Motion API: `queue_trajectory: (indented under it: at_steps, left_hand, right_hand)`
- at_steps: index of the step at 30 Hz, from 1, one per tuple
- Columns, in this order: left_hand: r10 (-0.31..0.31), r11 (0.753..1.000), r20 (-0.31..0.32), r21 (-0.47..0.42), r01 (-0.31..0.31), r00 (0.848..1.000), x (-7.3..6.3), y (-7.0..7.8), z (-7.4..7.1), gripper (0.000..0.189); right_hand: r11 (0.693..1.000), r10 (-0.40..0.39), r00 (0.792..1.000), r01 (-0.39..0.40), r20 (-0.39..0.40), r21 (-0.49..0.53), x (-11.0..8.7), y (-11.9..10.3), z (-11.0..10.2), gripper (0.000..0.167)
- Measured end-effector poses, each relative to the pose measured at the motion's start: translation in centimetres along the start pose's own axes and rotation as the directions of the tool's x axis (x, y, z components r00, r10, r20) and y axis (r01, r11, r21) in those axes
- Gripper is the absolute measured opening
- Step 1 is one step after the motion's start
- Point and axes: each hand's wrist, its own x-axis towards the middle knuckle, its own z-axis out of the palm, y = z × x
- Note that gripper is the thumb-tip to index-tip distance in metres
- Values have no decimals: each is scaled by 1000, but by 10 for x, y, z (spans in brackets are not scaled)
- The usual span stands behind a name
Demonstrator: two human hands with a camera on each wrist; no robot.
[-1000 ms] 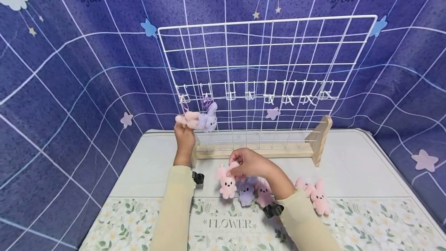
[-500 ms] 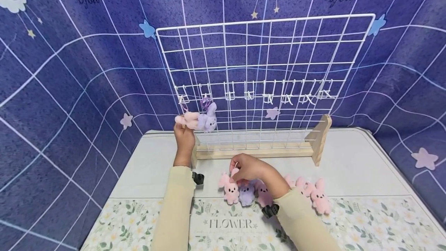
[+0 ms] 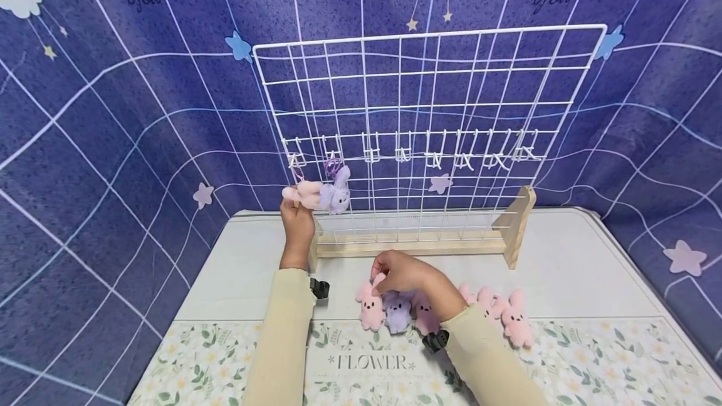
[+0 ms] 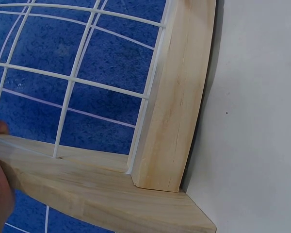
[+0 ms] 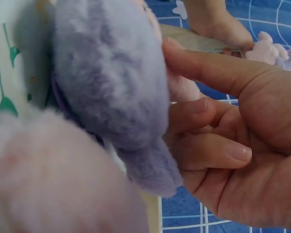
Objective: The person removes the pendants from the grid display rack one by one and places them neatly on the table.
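In the head view my left hand (image 3: 298,227) is at the left end of a white wire grid rack (image 3: 417,105). The left wrist view shows it gripping the wooden upright (image 4: 87,189) of the stand. Just above it a pink plush bunny (image 3: 308,195) and a lavender plush bunny (image 3: 336,196) hang from hooks on the rack. My right hand (image 3: 403,271) pinches the ear of another pink bunny (image 3: 371,312) low over the table. Beside this one are a lavender bunny (image 3: 398,313) and a pink bunny (image 3: 425,315), partly behind the right hand and wrist.
Several white hooks (image 3: 433,158) line the rack's middle. More pink bunnies (image 3: 516,319) lie right of the right forearm, some partly hidden by the sleeve. The wooden base (image 3: 417,245) stands on a white, flower-printed table mat (image 3: 220,287), before a blue patterned cloth (image 3: 141,161).
My right hand has come down slightly with the pink bunny, which now sits closer to the lavender one. The left hand stays at the upright.
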Motion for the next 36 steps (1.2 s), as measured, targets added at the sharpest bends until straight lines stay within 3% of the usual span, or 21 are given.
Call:
queue_trajectory:
  at_steps: [8, 13, 17, 19, 21, 23, 24, 26, 27, 29, 30, 31, 32, 33, 36]
  left_hand:
    - [14, 1000, 0, -6, -14, 1000, -1, -1, 2, 23]
    - [23, 999, -2, -23, -23, 1000, -1, -2, 4, 18]
    - [26, 999, 6, -45, -26, 1000, 0, -3, 4, 10]
    - [25, 998, 6, -63, -25, 1000, 0, -3, 3, 12]
    - [26, 997, -6, -78, -26, 1000, 0, -4, 2, 20]
    - [30, 996, -19, -78, -32, 999, 1, -4, 1, 27]
    - [32, 996, -23, -82, -34, 999, 1, -4, 0, 30]
    - [32, 995, -19, -92, -34, 999, 1, -4, -1, 34]
    - [32, 994, -14, -100, -33, 999, 1, -4, -1, 35]
    - [30, 994, -3, -107, -30, 1000, 1, -4, 0, 36]
    - [27, 993, 1, -113, -27, 1000, 1, -4, 0, 35]
    - [27, 994, 2, -110, -27, 1000, 1, -4, 0, 35]
    - [28, 994, -1, -102, -28, 1000, 1, -4, 1, 34]
    - [30, 995, -6, -93, -30, 1000, 0, -4, 1, 33]
    - [25, 996, -7, -88, -26, 1000, 1, -3, 3, 28]
  right_hand:
    - [999, 34, 999, -34, -32, -12, 1, 4, -1, 26]
    - [998, 34, 988, -26, -153, 58, 3, 3, -2, 15]
    - [977, 61, 954, 3, -294, 212, 7, -2, 0, 10]
    - [929, 80, 947, 42, -310, 368, 10, -6, 1, 15]
    - [828, 91, 957, 81, -275, 555, 12, -12, 2, 23]
    - [680, 79, 974, 102, -212, 726, 15, -19, 2, 30]
    - [586, 73, 981, 102, -178, 804, 16, -23, 1, 32]
    - [350, 63, 993, 76, -105, 933, 18, -29, -1, 32]
    - [210, 59, 996, 58, -72, 976, 20, -32, -2, 32]
    - [-63, 48, 999, 19, -16, 998, 22, -37, -5, 32]
    - [-185, 48, 999, 0, 9, 983, 24, -39, -6, 31]
    - [-287, 43, 999, -18, 32, 958, 25, -41, -7, 33]
    - [-360, 34, 998, -33, 49, 932, 26, -43, -7, 36]
    - [-407, 27, 998, -43, 59, 912, 28, -45, -7, 39]
    - [-493, 14, 998, -47, 62, 869, 33, -51, -6, 53]
